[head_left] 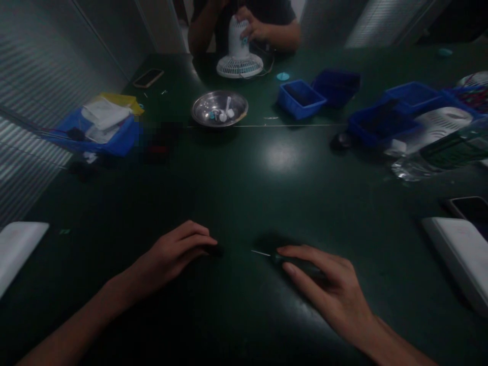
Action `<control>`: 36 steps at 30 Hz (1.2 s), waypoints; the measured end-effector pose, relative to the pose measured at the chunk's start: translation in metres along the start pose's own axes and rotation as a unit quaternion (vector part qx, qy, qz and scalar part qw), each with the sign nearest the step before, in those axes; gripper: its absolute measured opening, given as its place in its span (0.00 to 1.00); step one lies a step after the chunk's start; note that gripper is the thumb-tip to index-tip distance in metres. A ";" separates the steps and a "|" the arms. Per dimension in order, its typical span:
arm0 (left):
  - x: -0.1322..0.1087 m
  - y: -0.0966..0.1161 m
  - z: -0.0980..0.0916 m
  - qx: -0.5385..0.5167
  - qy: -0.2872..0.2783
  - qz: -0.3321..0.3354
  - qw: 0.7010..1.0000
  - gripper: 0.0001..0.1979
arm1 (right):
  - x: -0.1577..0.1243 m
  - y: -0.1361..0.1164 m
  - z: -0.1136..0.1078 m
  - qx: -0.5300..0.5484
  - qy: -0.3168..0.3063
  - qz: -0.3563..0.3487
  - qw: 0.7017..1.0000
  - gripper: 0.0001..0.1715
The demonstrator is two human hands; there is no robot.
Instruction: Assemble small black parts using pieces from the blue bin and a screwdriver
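Note:
My right hand (pixel 331 290) is closed around the dark handle of a small screwdriver (pixel 261 252). Its thin metal shaft points left, low over the green table (pixel 236 193). Across a short gap, my left hand (pixel 179 251) pinches a small dark piece (pixel 215 249) whose kind is too dim to make out. Screwdriver tip and dark piece stay apart. Part of the screwdriver's handle is hidden by my right fingers.
Ahead stands a metal bowl (pixel 197 113) with small white parts. Opposite, a person handles a white fan (pixel 239 51). Blue bins (pixel 301 109) and a plastic bottle (pixel 438 155) lie right; a blue bin with cloths (pixel 125 137) is left. White boxes (pixel 457 249) flank the near sides.

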State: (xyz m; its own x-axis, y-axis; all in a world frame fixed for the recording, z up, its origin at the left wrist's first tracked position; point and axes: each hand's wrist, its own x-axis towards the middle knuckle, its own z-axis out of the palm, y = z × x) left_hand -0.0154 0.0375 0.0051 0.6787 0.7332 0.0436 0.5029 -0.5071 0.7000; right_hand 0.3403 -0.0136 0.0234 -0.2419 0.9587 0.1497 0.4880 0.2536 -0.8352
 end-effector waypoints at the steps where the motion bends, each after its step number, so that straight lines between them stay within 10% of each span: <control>1: -0.004 -0.003 -0.004 0.009 0.011 -0.010 1.000 0.18 | 0.000 0.000 0.000 -0.001 -0.001 0.002 1.000 0.11; 36: -0.043 -0.059 -0.033 0.160 0.151 0.026 0.975 0.17 | -0.018 0.001 0.013 -0.062 0.015 -0.056 0.996 0.22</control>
State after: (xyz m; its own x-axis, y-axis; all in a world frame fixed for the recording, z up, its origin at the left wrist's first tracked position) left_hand -0.0919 0.0503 -0.0142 0.5433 0.7783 0.3148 0.6461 -0.6270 0.4353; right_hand 0.3342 -0.0326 0.0128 -0.2764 0.9262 0.2563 0.5589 0.3718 -0.7412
